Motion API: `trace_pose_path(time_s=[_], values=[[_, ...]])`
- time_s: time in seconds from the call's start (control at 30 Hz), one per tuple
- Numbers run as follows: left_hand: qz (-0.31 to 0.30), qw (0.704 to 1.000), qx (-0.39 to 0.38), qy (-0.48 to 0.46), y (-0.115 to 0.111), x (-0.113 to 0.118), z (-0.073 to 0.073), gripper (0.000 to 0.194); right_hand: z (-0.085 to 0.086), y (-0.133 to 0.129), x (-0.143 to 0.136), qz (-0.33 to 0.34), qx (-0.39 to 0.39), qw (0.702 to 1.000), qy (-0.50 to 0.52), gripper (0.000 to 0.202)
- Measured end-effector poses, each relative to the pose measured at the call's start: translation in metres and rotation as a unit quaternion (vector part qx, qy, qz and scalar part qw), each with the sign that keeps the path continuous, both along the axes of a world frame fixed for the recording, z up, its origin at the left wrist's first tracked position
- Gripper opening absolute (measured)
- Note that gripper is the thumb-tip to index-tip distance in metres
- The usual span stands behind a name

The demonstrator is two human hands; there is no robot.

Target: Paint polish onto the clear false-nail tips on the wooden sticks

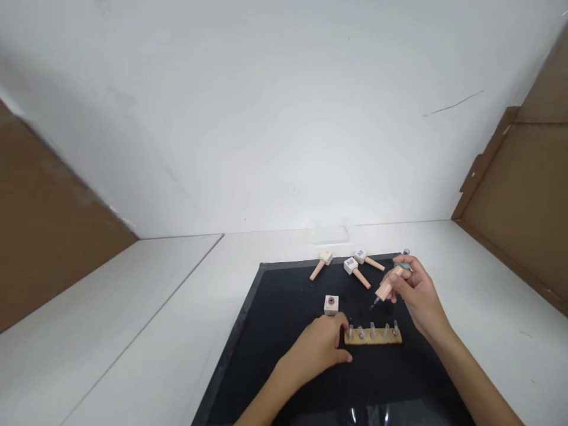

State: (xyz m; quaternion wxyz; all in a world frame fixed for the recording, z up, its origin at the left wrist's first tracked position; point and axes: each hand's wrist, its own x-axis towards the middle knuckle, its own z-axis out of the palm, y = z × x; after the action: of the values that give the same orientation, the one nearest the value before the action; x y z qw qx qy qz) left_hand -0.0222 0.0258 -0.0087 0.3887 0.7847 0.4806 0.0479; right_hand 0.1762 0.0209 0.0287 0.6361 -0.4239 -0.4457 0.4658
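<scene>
Pinched in my right hand [406, 283] is a pink-handled brush [385, 290], its dark tip pointing down and left above the black mat. My left hand [326, 345] rests on the mat at the left end of a tan strip [373, 341], thumb and fingers apart around that end. Several clear upright pieces [373, 329] stand along the strip. Just beyond my left fingers sits a white square bottle [331, 305] without a cap, its round opening facing up.
Three white blocks with pink handles, one at left [326, 258], one in the middle [350, 265] and one at right [361, 256], lie at the mat's far edge. Brown cardboard [519, 171] and a white wall [284, 118] enclose the black mat [275, 307].
</scene>
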Motion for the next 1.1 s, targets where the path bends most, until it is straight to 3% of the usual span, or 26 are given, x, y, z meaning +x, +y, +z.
trace_pose_path(time_s=[0.2,0.3,0.47,0.77,1.1], values=[[0.007,0.999,0.026,-0.04,-0.003,0.009,-0.006,0.017,0.004,-0.002,0.002,0.02,-0.013,1.0,0.009,0.043],[0.015,0.986,-0.016,-0.164,-0.003,0.01,-0.008,0.02,0.007,-0.003,0.003,0.033,-0.017,0.999,0.011,0.04],[0.059,0.9,-0.204,-0.382,-0.001,0.013,-0.011,0.031,0.01,-0.005,0.005,0.063,-0.014,0.997,0.03,0.036],[0.126,0.786,-0.305,-0.523,-0.004,0.017,-0.001,0.053,0.009,-0.008,0.001,0.072,-0.015,0.996,0.054,0.033],[0.102,0.738,-0.334,-0.578,-0.007,0.016,-0.006,0.047,0.009,-0.015,-0.009,0.13,-0.03,0.987,0.095,0.029]])
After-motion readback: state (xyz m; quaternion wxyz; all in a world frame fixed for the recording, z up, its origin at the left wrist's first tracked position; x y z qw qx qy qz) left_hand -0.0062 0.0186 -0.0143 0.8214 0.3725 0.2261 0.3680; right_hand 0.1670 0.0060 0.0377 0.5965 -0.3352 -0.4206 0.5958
